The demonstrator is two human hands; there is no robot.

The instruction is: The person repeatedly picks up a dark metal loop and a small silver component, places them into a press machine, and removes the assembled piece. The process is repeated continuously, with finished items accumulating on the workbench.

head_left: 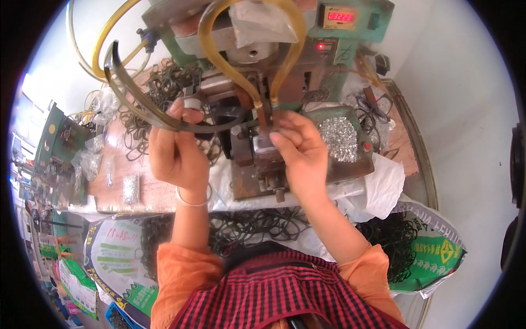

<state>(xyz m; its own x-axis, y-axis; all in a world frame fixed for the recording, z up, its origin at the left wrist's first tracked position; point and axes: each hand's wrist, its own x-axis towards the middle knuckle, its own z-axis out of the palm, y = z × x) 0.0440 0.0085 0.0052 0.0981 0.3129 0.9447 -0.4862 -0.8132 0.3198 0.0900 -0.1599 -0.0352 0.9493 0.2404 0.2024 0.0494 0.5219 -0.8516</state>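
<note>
My left hand [178, 151] is raised left of a green press-like machine [350, 24]. Its fingers are closed on a dark, glossy flexible strip [139, 98], which arcs up to the left and runs right toward the machine's middle. My right hand [301, 151] is at the machine's small metal fixture [264, 143], just under two copper-coloured tips fed by a looped yellow hose [207, 38]. Thumb and forefinger are pinched together there; what lies between them is hidden. Beside this hand, a heap of small shiny metal pieces [338, 140] lies on a green tray [364, 164].
Tangled dark loops [161, 88] cover the table's back left. A clear packet of metal bits [131, 189] lies on the wooden tabletop [109, 183]. Below the edge, woven sacks [115, 247] [433, 252] hold more black loops. A red-digit display [339, 17] is on the machine.
</note>
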